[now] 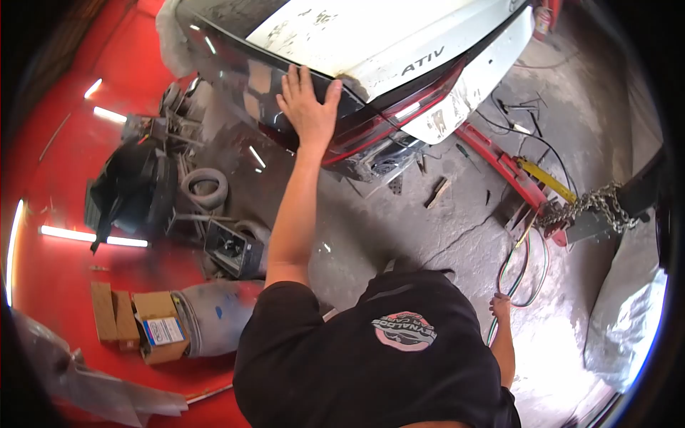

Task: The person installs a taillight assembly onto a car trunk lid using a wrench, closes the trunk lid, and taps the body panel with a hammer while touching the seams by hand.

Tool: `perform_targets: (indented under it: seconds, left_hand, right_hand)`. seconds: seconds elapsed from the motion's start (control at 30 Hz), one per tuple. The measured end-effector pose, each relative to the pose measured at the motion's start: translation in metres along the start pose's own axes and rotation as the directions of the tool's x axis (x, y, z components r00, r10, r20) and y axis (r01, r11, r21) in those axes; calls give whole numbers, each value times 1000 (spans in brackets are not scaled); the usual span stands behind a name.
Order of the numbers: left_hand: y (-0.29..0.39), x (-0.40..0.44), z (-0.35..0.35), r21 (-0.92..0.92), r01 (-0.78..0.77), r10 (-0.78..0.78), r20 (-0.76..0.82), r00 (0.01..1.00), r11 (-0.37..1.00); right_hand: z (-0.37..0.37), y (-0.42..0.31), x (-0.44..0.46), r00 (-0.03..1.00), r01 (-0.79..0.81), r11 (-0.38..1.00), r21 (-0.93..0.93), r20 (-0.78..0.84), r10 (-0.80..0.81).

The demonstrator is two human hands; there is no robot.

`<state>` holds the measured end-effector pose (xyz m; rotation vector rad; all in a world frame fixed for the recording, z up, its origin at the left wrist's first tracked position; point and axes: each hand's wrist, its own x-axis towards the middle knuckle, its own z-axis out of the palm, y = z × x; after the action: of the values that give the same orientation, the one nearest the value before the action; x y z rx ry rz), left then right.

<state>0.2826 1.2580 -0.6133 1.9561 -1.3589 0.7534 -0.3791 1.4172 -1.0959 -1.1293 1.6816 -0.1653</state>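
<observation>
My left hand [308, 118] lies flat with spread fingers on the dark rear side panel [221, 68] of a car, at the edge of its white trunk lid [357, 36]. Beside that hand is a red tail light [421, 103]; the lid has dark smudges and the letters "ATIV". My right hand [501, 305] hangs low at my side, its fingers closed round thin hoses [544, 265]. These loop up from the hand toward a red metal beam [499, 160].
A chain [596, 203] and a yellow cylinder [546, 178] sit at the red beam. Loose debris [437, 191] and tools [524, 110] lie on the concrete. At left are tyres [205, 187], car parts [135, 182] and cardboard boxes [153, 307]. Plastic sheeting [621, 335] hangs at right.
</observation>
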Motion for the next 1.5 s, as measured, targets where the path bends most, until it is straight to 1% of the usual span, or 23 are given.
perform_targets:
  seconds: [0.1, 0.3, 0.5, 0.57, 0.63, 0.67, 0.73, 0.77, 0.8, 0.83, 0.87, 0.9, 0.97, 1.0, 1.03, 1.1, 1.13, 1.2, 1.23, 1.3, 1.37, 1.43, 1.5]
  left_hand:
    - [22, -31, -11, -63, -68, 68, -1, 998, 996]
    - [19, -49, -19, -162, -43, 52, 53, 997, 986]
    - [21, -9, -10, -130, 142, -131, 88, 987, 981]
    - [16, -4, -7, -154, 155, -142, 90, 986, 976]
    - [17, -5, -8, -162, 173, -157, 105, 982, 972]
    - [16, -6, -8, -148, 158, -145, 96, 985, 976]
    - [14, -7, -7, -94, 94, -88, 64, 994, 991]
    - [22, -2, -12, -47, 43, -41, 49, 998, 998]
    - [32, 1, -13, -9, -18, 18, 32, 999, 1000]
    - [21, -4, -1, -42, -40, 40, -4, 999, 998]
    - [29, -8, 5, -41, 11, -13, -44, 999, 999]
    - [39, -9, 11, -70, 39, -45, -86, 995, 997]
    - [57, -4, 21, -163, 96, -113, -101, 988, 982]
    - [58, -3, 25, -115, 82, -94, -102, 990, 990]
    - [68, 2, 31, -190, 130, -154, -119, 981, 973]
    - [79, 8, 24, -35, 131, -133, -56, 990, 991]
    - [85, 14, 25, -53, 123, -126, -57, 990, 991]
    - [103, 30, 26, -193, -85, 105, 99, 990, 978]
    - [118, 39, 28, -202, -93, 113, 91, 989, 975]
    - [145, 56, 36, 15, -141, 133, 233, 963, 990]
    - [152, 68, 49, -51, -141, 149, 237, 960, 989]
    - [175, 76, 64, -112, -166, 189, 235, 953, 980]
    - [211, 83, 88, -165, -187, 219, 200, 955, 968]
  right_hand:
    - [-18, -23, 6, 1000, 21, 999, 45, 8, -21]
    - [-10, -37, 23, 992, 60, 998, -29, 110, -57]
    - [-2, -36, 33, 979, 140, 985, -99, 166, -122]
    - [-10, -53, 31, 960, 252, 942, -222, 179, -215]
    - [-14, -54, 40, 963, 243, 948, -207, 168, -210]
    - [-16, -56, 48, 942, 319, 918, -237, 182, -280]
    - [-26, -39, 79, 915, 394, 825, -406, 259, -309]
    - [-22, 18, 131, 675, 712, 252, -655, 539, -504]
    - [-24, 30, 140, 754, 630, 323, -706, 458, -471]
    - [-33, -3, 138, 872, 489, 539, -686, 381, -306]
    - [-49, -39, 136, 894, 446, 618, -647, 358, -270]
    - [-59, -77, 131, 938, 346, 726, -594, 223, -264]
    - [-70, -120, 146, 936, 320, 797, -512, 43, -348]
    - [-77, -149, 145, 962, 254, 864, -434, 18, -274]
    - [-85, -182, 147, 977, 200, 915, -352, -1, -214]
    - [-89, -210, 155, 977, 201, 902, -382, 8, -214]
    - [-85, -218, 159, 970, 221, 906, -360, -14, -242]
    - [-79, -226, 176, 954, 286, 856, -430, 47, -296]
    - [-76, -231, 179, 945, 312, 831, -460, 57, -323]
    - [-77, -243, 184, 965, 252, 849, -465, 50, -259]
    - [-74, -244, 191, 981, 186, 868, -460, 45, -187]
    - [-73, -230, 206, 944, 209, 859, -467, -133, -302]
    - [-87, -221, 231, 965, 156, 880, -448, -120, -232]
